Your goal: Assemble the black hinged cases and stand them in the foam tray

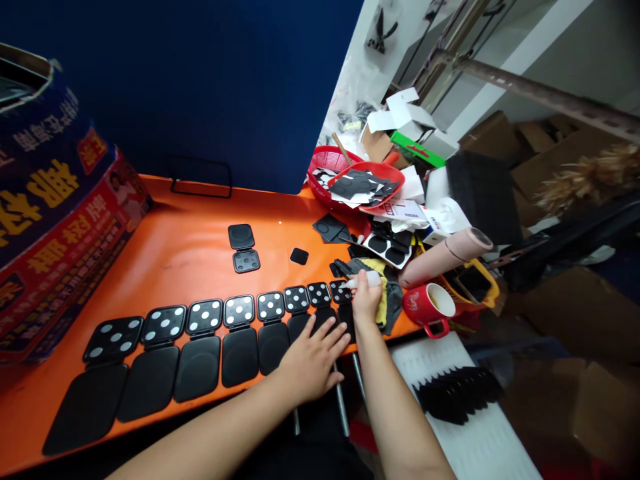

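Note:
My right hand [367, 307] is wrapped round a small white squeeze bottle [369, 279], its thin nozzle pointing left over the rightmost case. Palm down, my left hand [311, 360] lies with fingers spread across the lower black flaps near the right end of the row. A row of open, hinged black cases [205, 316] runs along the table's front edge. Their upper halves carry silvery-white round spots, while the lower halves [197, 368] are plain black. My left hand partly hides the lower halves at the right.
On the orange table [190, 217] lie another open black case [242, 237] and a small black square [299, 256]. Red baskets [327, 160] of scraps, a pink bottle [445, 257] and a red mug [425, 308] crowd the right. A printed carton [55, 200] stands left.

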Available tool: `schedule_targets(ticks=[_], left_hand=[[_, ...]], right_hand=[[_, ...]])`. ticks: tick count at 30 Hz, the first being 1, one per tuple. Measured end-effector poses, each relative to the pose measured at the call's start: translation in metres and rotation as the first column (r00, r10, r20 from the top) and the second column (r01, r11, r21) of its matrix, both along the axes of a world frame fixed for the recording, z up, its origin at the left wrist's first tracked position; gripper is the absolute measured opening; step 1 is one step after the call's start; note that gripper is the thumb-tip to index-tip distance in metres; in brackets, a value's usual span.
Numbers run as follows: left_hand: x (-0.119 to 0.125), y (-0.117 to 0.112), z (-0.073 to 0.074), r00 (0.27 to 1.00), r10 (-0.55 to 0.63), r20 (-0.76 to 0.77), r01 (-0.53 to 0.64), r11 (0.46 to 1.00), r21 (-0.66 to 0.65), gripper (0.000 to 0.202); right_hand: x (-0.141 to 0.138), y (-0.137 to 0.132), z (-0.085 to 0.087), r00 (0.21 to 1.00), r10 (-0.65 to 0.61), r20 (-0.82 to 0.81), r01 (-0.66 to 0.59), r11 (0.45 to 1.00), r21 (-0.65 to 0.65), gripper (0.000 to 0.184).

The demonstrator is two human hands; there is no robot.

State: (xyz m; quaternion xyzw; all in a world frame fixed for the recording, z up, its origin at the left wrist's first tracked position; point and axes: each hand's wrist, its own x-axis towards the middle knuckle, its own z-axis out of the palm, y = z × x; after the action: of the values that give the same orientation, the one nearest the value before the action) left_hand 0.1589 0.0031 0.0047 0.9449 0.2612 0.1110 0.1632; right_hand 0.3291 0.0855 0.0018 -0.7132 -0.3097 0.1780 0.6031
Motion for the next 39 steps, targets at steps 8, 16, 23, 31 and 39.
schedule_targets(ticks=[8, 16, 23, 31, 39], left_hand=[[0.0, 0.0, 0.001, 1.0, 0.005, -0.015, -0.004, 1.0, 0.02, 0.067], [0.0, 0.0, 0.0, 1.0, 0.007, -0.003, -0.007, 1.0, 0.013, 0.067], [0.001, 0.0, 0.0, 1.0, 0.007, -0.011, -0.007, 1.0, 0.019, 0.067], [0.001, 0.0, 0.0, 1.0, 0.011, 0.016, -0.01, 1.0, -0.015, 0.067], [0.002, 0.0, -0.001, 1.0, 0.01, 0.019, -0.01, 1.0, -0.026, 0.066]], right_hand=[[0.001, 0.001, -0.002, 1.0, 0.002, 0.004, -0.002, 1.0, 0.018, 0.041], [-0.002, -0.001, 0.001, 0.999, -0.005, 0.053, 0.005, 1.0, -0.003, 0.04], [-0.004, -0.002, 0.001, 0.981, -0.019, 0.192, 0.017, 1.0, 0.014, 0.037], [-0.004, -0.006, 0.007, 0.985, -0.057, 0.163, 0.054, 0.998, 0.022, 0.037], [0.005, -0.013, 0.011, 0.997, -0.011, 0.071, 0.011, 1.0, -0.001, 0.035]])
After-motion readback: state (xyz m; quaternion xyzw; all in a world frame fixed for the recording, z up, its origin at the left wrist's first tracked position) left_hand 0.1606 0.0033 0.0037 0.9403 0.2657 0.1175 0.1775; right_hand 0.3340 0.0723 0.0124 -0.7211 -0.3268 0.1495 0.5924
